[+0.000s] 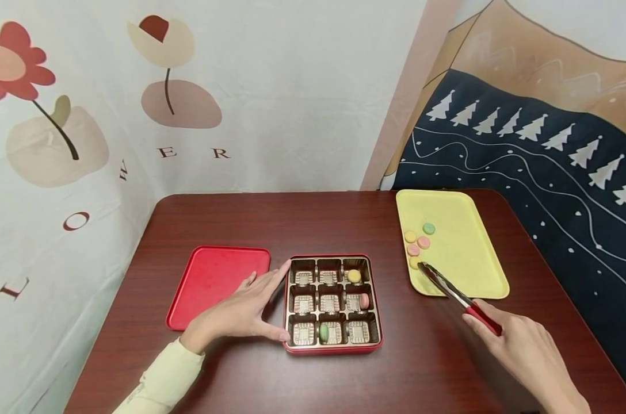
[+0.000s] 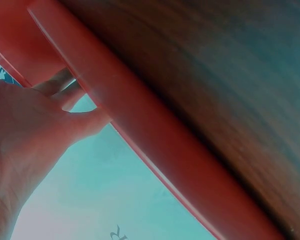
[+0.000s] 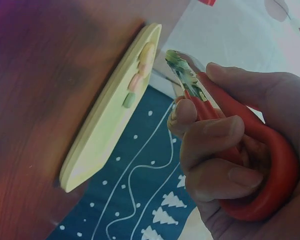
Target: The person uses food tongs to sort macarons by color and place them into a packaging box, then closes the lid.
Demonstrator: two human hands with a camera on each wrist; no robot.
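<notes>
My right hand (image 1: 525, 345) grips the red handles of metal tongs (image 1: 447, 286), which show close up in the right wrist view. The tongs' tips reach a yellow macaron (image 1: 414, 263) at the near left of a yellow tray (image 1: 468, 253); whether they pinch it I cannot tell. With fingers spread, my left hand (image 1: 245, 310) touches the left side of a red box (image 1: 334, 349) with a gold compartment insert. In the box lie a yellow macaron (image 1: 354, 276) at back right, a pink one (image 1: 364, 301) at middle right and a green one (image 1: 324, 332) at front middle.
On the tray sit another yellow macaron (image 1: 410, 236), two pink macarons (image 1: 423, 242) and a green macaron (image 1: 429, 229). A red lid-like tray (image 1: 214, 282) lies left of the box, partly under my left hand. Printed cloths hang behind the brown table (image 1: 302, 224).
</notes>
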